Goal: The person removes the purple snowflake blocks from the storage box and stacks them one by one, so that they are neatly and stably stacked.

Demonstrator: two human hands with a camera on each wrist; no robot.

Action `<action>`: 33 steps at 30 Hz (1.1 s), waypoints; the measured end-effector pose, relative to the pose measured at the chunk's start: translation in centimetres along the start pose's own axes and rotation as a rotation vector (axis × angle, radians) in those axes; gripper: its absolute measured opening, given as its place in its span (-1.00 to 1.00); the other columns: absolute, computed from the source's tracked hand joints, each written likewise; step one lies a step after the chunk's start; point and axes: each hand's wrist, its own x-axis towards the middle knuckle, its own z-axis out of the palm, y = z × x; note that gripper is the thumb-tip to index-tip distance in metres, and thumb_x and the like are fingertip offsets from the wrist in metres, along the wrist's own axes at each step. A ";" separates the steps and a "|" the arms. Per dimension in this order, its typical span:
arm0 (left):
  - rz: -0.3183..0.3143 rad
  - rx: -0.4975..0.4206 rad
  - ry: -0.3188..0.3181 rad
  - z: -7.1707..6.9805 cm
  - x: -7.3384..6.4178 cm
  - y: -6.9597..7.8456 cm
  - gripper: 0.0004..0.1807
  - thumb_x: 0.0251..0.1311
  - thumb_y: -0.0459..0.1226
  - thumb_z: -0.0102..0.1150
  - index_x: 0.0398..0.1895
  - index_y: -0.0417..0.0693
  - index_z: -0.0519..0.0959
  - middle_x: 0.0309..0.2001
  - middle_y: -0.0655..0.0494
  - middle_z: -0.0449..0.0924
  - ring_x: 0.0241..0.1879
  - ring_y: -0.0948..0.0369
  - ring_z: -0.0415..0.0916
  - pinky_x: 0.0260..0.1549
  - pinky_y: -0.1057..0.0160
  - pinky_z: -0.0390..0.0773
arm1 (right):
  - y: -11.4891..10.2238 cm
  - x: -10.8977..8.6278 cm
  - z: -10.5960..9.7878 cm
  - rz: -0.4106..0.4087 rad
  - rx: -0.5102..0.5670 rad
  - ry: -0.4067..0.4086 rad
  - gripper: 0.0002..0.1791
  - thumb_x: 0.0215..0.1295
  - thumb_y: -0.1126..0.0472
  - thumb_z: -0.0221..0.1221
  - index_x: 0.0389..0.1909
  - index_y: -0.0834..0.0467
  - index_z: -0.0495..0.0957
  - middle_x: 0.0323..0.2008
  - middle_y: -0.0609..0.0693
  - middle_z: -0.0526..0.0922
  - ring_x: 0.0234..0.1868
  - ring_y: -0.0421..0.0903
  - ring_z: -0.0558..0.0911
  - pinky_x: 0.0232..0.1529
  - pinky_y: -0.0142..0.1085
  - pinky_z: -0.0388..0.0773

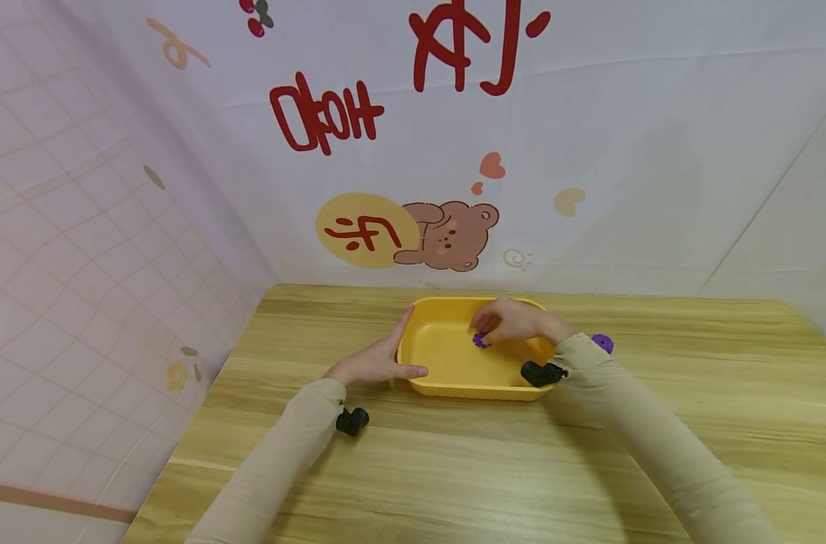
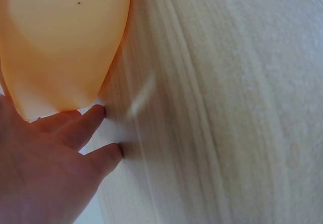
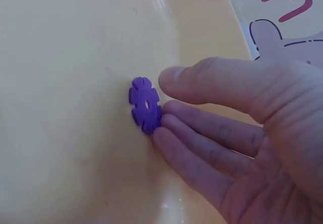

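Note:
A yellow plastic basin [image 1: 447, 391] stands near the back of the wooden table. My left hand [image 1: 378, 361] holds its left end, the thumb over the rim and the other fingers along the outer wall. The left wrist view shows several of those fingers [image 2: 83, 128] against the outside. Inside the basin, my right hand [image 1: 515, 319] is at a small purple notched disc [image 3: 146, 105], with a hole in its middle. Its fingertips touch the disc's edge, while the thumb stands slightly apart. The disc is tilted just at the basin's floor.
Another purple piece [image 1: 602, 344] lies on the table right of the basin, partly hidden by the right sleeve [image 1: 630, 408]. A white printed cloth [image 1: 623, 136] hangs behind the table and another covers the left side. Each wrist bears a black device.

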 end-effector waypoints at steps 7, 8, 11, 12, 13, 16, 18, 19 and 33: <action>0.001 0.001 0.000 0.1 0.0 0.0 0.28 0.12 -0.06 0.38 0.52 0.19 -0.52 0.54 -0.03 -0.35 0.42 0.04 0.00 0.37 0.09 0.01 | 1.0 0.2 0.5 -0.076 0.124 -0.041 -0.63 0.17 0.44 0.24 0.01 0.48 0.51 -0.06 0.29 0.62 -0.01 0.21 0.56 0.10 0.05 0.46; 0.002 0.002 0.000 0.1 0.0 0.1 0.28 0.12 -0.06 0.38 0.52 0.20 -0.52 0.54 -0.02 -0.36 0.42 0.04 0.00 0.37 0.09 0.01 | 1.1 0.2 0.6 -0.084 0.137 -0.042 -0.63 0.17 0.44 0.24 0.01 0.49 0.51 -0.06 0.30 0.61 -0.01 0.22 0.56 0.10 0.06 0.45; 0.005 0.000 -0.001 0.1 0.0 0.0 0.28 0.12 -0.06 0.38 0.52 0.21 -0.52 0.54 -0.01 -0.36 0.42 0.05 0.00 0.37 0.10 0.02 | 1.1 0.2 0.7 -0.094 0.174 -0.049 -0.63 0.16 0.46 0.23 0.01 0.50 0.50 -0.06 0.33 0.60 -0.01 0.25 0.54 0.10 0.09 0.44; 0.002 0.002 -0.002 0.1 0.0 0.0 0.28 0.12 -0.05 0.38 0.52 0.23 -0.52 0.54 0.01 -0.37 0.42 0.06 -0.01 0.37 0.11 0.02 | 1.0 0.2 0.7 -0.093 0.181 -0.054 -0.63 0.16 0.47 0.22 0.01 0.50 0.50 -0.06 0.33 0.60 -0.01 0.25 0.54 0.10 0.08 0.44; 0.009 -0.001 -0.001 0.1 0.0 -0.1 0.28 0.12 -0.06 0.38 0.52 0.21 -0.51 0.54 -0.01 -0.36 0.42 0.05 -0.01 0.37 0.10 0.02 | 1.0 0.2 0.7 -0.093 0.184 -0.059 -0.64 0.15 0.49 0.21 0.00 0.50 0.51 -0.06 0.33 0.60 -0.02 0.25 0.54 0.10 0.08 0.44; 0.004 0.000 -0.002 0.1 0.0 -0.1 0.28 0.12 -0.06 0.38 0.52 0.22 -0.52 0.54 0.02 -0.39 0.43 0.07 -0.04 0.37 0.12 0.00 | 1.1 0.2 0.8 -0.088 0.187 -0.075 -0.65 0.15 0.52 0.20 -0.01 0.50 0.52 -0.06 0.32 0.60 -0.02 0.23 0.54 0.11 0.06 0.45; 0.002 -0.002 0.000 0.0 0.0 -0.1 0.28 0.12 -0.07 0.38 0.52 0.21 -0.52 0.54 0.03 -0.38 0.44 0.08 -0.06 0.37 0.12 0.00 | 1.2 0.3 0.8 -0.083 0.192 -0.083 -0.65 0.14 0.53 0.20 -0.01 0.49 0.53 -0.06 0.31 0.60 -0.02 0.22 0.54 0.11 0.04 0.45; 0.003 -0.005 0.000 0.0 0.0 -0.1 0.28 0.12 -0.07 0.38 0.52 0.21 -0.52 0.54 0.03 -0.38 0.44 0.08 -0.05 0.37 0.13 0.00 | 1.3 0.2 0.8 -0.079 0.197 -0.086 -0.65 0.14 0.53 0.21 0.00 0.49 0.53 -0.05 0.31 0.60 -0.02 0.21 0.54 0.11 0.04 0.45; 0.009 -0.014 -0.009 0.0 -0.2 0.0 0.28 0.12 -0.07 0.38 0.52 0.20 -0.52 0.54 -0.04 -0.40 0.44 0.02 -0.06 0.37 0.09 -0.02 | 1.9 0.2 1.3 -0.052 0.196 -0.096 -0.58 0.11 0.49 0.27 0.05 0.42 0.53 0.02 0.26 0.55 0.09 0.17 0.50 0.21 -0.01 0.38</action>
